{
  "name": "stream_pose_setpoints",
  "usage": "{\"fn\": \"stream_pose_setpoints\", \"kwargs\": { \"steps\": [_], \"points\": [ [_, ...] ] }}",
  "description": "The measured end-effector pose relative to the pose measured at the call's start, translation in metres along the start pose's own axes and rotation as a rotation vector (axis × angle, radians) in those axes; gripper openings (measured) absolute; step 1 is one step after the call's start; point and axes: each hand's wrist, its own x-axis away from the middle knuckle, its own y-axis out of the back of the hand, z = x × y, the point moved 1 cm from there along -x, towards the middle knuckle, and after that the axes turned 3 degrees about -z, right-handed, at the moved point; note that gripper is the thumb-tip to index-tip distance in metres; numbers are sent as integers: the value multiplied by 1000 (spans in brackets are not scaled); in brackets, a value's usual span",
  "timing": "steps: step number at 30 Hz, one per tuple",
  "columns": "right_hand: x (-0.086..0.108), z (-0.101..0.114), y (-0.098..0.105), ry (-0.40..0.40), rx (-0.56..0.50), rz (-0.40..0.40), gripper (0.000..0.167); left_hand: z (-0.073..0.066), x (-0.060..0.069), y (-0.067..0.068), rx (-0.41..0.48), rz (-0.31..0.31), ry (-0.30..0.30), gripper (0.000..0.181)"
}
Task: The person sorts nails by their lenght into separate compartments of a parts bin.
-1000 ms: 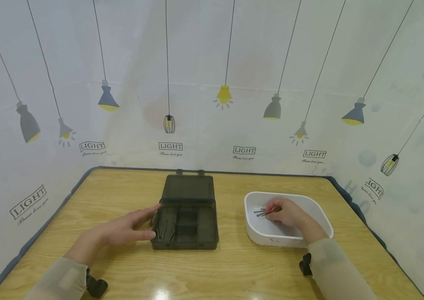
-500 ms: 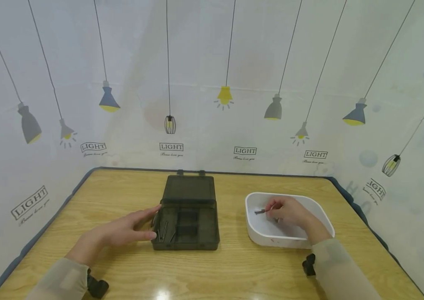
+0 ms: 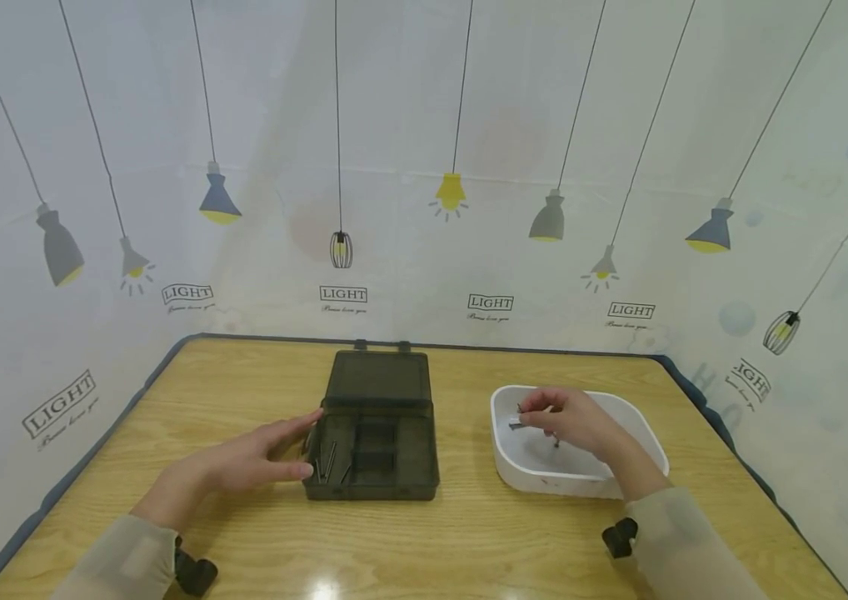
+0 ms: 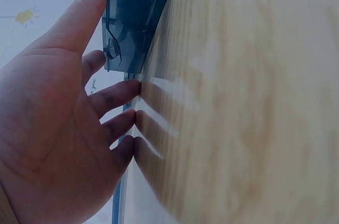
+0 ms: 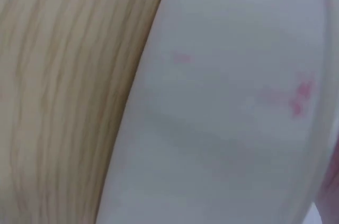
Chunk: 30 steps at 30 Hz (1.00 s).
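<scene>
A dark translucent box [image 3: 415, 450] lies open, its lid [image 3: 379, 375] tilted back; several screws [image 3: 328, 462] are in its left compartment. My left hand [image 3: 244, 458] rests against the box's left side with fingers spread; in the left wrist view, the thumb and a finger of the left hand [image 4: 58, 107] touch the box [image 4: 132, 17]. Inside the white tray [image 3: 566, 482], my right hand [image 3: 574, 421] pinches a small dark screw [image 3: 520, 409] between thumb and finger. Other screws [image 3: 516, 426] lie beneath it. The right wrist view shows mostly the tray's outer wall [image 5: 212, 102].
Both containers stand on a wooden table [image 3: 461, 542], with a gap between them. A white curtain [image 3: 409, 275] printed with lamps hangs behind and along both sides. Black wrist devices [image 3: 195, 573] sit at both sleeves.
My right hand has shifted slightly within the tray, its fingers now lifted a little over the screws. The screws near its fingertips lie differently. My left hand keeps its place at the box.
</scene>
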Motion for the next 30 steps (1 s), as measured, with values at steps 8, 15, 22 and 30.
{"fn": "stream_pose_setpoints", "kwargs": {
  "steps": [8,15,22,30],
  "points": [
    [8,25,-10,76,-22,13,26,-3,1,0,-5,3,-15,92],
    [12,48,-25,160,-90,33,27,-1,0,0,-7,-6,-7,93],
    [10,68,-47,219,-175,92,23,-5,1,1,7,4,-25,91],
    [4,85,-78,215,-254,160,24,-4,0,1,-1,3,-21,91]
  ]
}}
